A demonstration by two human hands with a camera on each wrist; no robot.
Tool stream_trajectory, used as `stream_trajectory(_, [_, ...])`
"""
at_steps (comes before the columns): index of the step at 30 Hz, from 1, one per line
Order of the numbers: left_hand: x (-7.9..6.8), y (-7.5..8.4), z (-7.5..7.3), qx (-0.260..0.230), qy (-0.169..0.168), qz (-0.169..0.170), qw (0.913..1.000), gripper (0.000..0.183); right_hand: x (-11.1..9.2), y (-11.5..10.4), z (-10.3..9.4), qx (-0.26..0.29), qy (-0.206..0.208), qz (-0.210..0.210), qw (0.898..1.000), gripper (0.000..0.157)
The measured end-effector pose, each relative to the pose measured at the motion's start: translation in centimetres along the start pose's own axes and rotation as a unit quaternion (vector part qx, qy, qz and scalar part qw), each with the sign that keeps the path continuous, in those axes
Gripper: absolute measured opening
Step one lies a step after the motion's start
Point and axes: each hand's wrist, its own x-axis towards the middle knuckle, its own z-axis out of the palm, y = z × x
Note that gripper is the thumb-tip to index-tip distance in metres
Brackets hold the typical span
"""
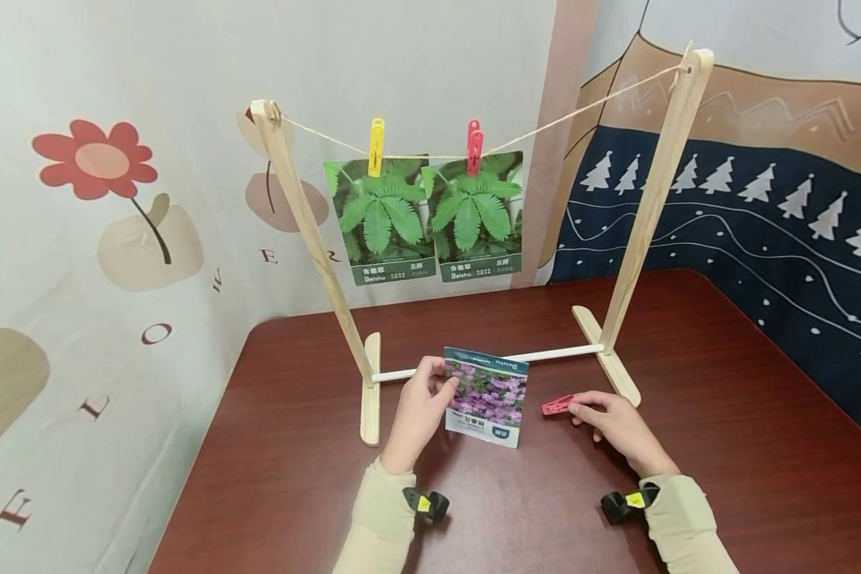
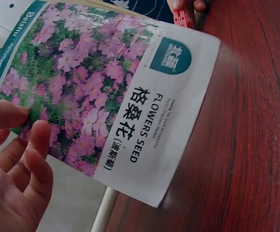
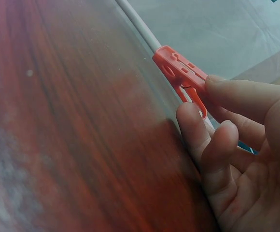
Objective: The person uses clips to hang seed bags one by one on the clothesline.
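My left hand (image 1: 422,410) pinches a seed packet (image 1: 485,396) with pink-purple flowers by its side edge, above the table. In the head view its print stands upside down; the left wrist view shows the words FLOWERS SEED on the packet (image 2: 101,96). To the right, my right hand (image 1: 617,426) holds a red clothespin (image 1: 558,405) between thumb and fingers, as the clothespin (image 3: 181,75) in the right wrist view also shows. Hand and clothespin are apart from the packet. Two green-leaf packets (image 1: 382,223) hang from a string (image 1: 574,119), under a yellow clothespin (image 1: 376,147) and a red one.
A wooden post (image 1: 316,239) on the left and another post (image 1: 653,199) on the right carry the string. A white rod (image 1: 560,354) joins their feet low across the table (image 1: 294,478). Printed cloth (image 1: 151,64) hangs behind.
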Motion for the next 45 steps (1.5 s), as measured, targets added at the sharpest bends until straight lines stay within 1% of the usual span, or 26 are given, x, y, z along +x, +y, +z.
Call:
stream_trajectory(2, [0.0,0.0,0.0,-0.008,0.009,0.001,0.9999,0.018,0.0,0.0,0.0,-0.002,0.000,-0.001,1.000,0.033])
stream_trajectory(7, [0.1,-0.2,0.0,-0.020,0.021,-0.010,0.9995,0.015,0.0,-0.1,0.0,0.001,-0.001,0.000,1.000,0.032])
stream_trajectory(12, [0.1,-0.5,-0.1,0.001,0.016,-0.006,0.9999,0.013,0.0,-0.1,0.0,0.003,0.001,0.002,1.000,0.032])
stream_trajectory(18, [-0.1,-1.0,-0.2,0.022,-0.007,-0.013,0.9996,0.009,-0.1,-0.1,0.1,-0.007,-0.001,0.005,1.000,0.032])
stream_trajectory(23, [0.0,-1.3,-0.4,0.033,-0.028,-0.017,0.9989,0.009,-0.1,-0.1,0.1,-0.005,0.002,0.003,1.000,0.030])
stream_trajectory(28, [-0.1,-1.6,-0.5,0.046,-0.065,-0.042,0.9959,0.010,-0.1,-0.1,0.0,-0.002,0.000,0.004,1.000,0.030])
stream_trajectory(35, [-0.2,-2.0,-0.2,0.014,-0.111,-0.061,0.9919,0.011,0.0,0.0,0.0,-0.004,0.000,0.004,1.000,0.030])
stream_trajectory(38, [-0.2,-2.2,-0.1,0.019,-0.131,-0.067,0.9890,0.012,0.1,0.0,0.0,-0.007,0.000,0.005,1.000,0.029])
stream_trajectory(40, [-0.2,-2.4,0.0,0.036,-0.143,-0.069,0.9867,0.010,0.1,0.0,-0.1,-0.009,-0.001,0.005,1.000,0.029])
stream_trajectory(43, [-0.3,-2.6,0.1,0.073,-0.149,-0.063,0.9841,0.003,0.1,0.0,-0.1,-0.012,-0.002,0.002,1.000,0.028])
stream_trajectory(45, [-0.5,-2.7,0.2,0.102,-0.150,-0.054,0.9820,0.008,0.0,0.1,-0.1,-0.013,-0.002,-0.001,1.000,0.027])
